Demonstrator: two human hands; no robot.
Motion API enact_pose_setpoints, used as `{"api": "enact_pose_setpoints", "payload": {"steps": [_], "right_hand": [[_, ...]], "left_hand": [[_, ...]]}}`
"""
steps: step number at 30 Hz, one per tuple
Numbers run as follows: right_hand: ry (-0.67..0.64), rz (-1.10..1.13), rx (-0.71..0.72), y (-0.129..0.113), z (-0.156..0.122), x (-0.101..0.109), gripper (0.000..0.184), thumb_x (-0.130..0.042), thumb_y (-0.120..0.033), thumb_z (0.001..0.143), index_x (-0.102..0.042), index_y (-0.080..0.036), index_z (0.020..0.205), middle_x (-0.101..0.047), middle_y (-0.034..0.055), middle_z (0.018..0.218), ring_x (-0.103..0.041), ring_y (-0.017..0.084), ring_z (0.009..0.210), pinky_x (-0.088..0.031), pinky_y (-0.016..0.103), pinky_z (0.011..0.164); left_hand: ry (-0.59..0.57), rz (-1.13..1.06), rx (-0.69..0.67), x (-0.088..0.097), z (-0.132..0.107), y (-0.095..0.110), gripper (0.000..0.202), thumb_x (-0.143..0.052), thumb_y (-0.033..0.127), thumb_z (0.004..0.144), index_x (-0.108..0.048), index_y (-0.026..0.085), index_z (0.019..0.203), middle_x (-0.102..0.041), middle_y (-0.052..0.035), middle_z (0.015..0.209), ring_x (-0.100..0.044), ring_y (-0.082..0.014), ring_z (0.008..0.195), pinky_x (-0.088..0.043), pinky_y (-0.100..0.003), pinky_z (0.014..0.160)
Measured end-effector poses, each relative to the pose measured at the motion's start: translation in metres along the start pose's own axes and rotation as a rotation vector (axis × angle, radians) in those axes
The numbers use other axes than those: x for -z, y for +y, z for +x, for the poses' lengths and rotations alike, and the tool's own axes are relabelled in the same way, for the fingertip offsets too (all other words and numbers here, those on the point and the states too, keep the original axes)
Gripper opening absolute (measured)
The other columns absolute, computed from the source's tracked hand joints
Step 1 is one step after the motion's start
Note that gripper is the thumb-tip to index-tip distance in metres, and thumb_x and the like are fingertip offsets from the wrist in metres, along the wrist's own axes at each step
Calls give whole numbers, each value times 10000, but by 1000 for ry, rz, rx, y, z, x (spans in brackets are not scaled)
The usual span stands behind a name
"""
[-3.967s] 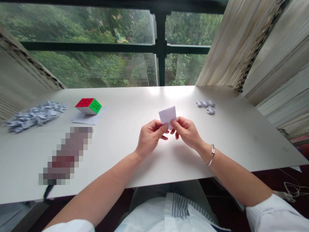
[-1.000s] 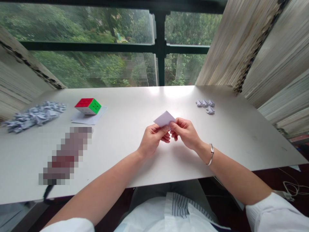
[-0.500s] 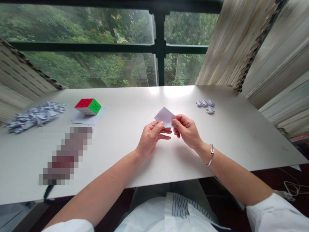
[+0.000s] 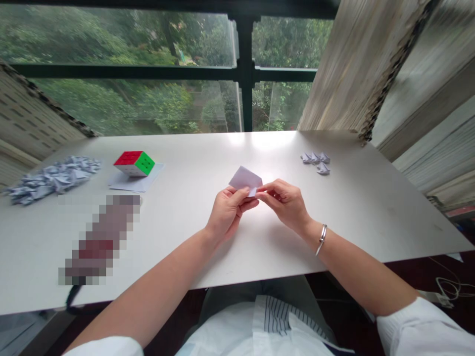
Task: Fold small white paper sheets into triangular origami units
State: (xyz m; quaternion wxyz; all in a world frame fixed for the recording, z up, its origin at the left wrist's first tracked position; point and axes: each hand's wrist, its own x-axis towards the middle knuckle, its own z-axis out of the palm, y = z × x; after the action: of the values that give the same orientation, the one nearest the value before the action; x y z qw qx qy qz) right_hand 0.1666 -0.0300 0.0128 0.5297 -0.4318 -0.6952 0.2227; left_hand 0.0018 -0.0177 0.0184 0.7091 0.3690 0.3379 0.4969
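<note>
A small white sheet of paper (image 4: 245, 178) is held above the middle of the table. My left hand (image 4: 229, 210) is closed on its lower edge, thumb on top and fingers beneath. My right hand (image 4: 285, 201) pinches the paper's right corner between thumb and forefinger, and that corner looks bent over. Small folded paper pieces (image 4: 315, 159) lie in a little group on the table beyond my right hand.
On the white table (image 4: 178, 198), a large heap of folded paper pieces (image 4: 55, 178) lies at the far left. Beside it a puzzle cube (image 4: 134, 163) sits on a stack of paper sheets (image 4: 128, 184). A blurred-out object (image 4: 102, 237) with a black strap lies nearer. Curtains (image 4: 337, 69) hang by the window.
The paper has turned and shifted slightly left. My right hand has moved from holding its right side to pinching the right corner, which now looks folded in.
</note>
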Motion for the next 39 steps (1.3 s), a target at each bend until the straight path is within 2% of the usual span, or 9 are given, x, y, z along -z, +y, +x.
{"api": "enact_pose_setpoints", "payload": {"steps": [4,10,16,22,27,33,39], "right_hand": [[-34,-49,93,3,-1,1,166,-698,-355,868,-707,-201,930,-608,31,846,-601,105,656,-528,234,578],[4,-114,154,2,-3,1,122,-670,-291,890,-699,-196,961,-601,30,844,-617,105,671,-541,236,590],[12,-80,35,-7,0,1,156,-657,-346,883,-707,-202,916,-637,42,827,-628,128,677,-542,256,575],[45,-3,-99,-4,-1,-1,247,-599,-408,912,-666,-192,813,-656,39,777,-609,131,629,-539,264,552],[53,107,-177,-2,-1,-3,274,-620,-430,894,-652,-178,790,-637,18,731,-596,112,573,-558,258,525],[-31,352,-267,-3,2,-1,306,-695,-476,821,-687,-170,830,-645,13,734,-610,126,631,-596,263,524],[-39,432,-297,-5,3,1,279,-717,-444,808,-698,-166,814,-642,6,711,-611,123,614,-599,265,516]], "left_hand": [[-38,4,3,-1,0,1,220,-730,279,800,-753,96,921,-764,-85,824,-733,-174,796,-581,-278,822],[-57,3,15,-1,-1,1,223,-727,282,800,-753,101,928,-772,-100,894,-736,-219,888,-554,-356,933],[-56,3,-23,-3,-2,-1,200,-740,291,788,-755,106,862,-770,-117,952,-724,-244,961,-533,-389,976],[-16,3,-15,-3,-1,-2,224,-805,291,716,-753,124,856,-768,-110,958,-710,-258,1002,-557,-371,917],[25,-8,-33,-3,0,-4,303,-842,240,672,-737,158,945,-763,-66,934,-712,-223,957,-566,-347,867],[31,-23,-59,-3,-1,-4,278,-854,252,662,-740,157,898,-749,-42,889,-706,-183,867,-573,-320,827],[45,-24,-77,-4,-1,-3,275,-859,227,650,-736,165,888,-741,-29,875,-697,-172,857,-571,-307,816]]}}
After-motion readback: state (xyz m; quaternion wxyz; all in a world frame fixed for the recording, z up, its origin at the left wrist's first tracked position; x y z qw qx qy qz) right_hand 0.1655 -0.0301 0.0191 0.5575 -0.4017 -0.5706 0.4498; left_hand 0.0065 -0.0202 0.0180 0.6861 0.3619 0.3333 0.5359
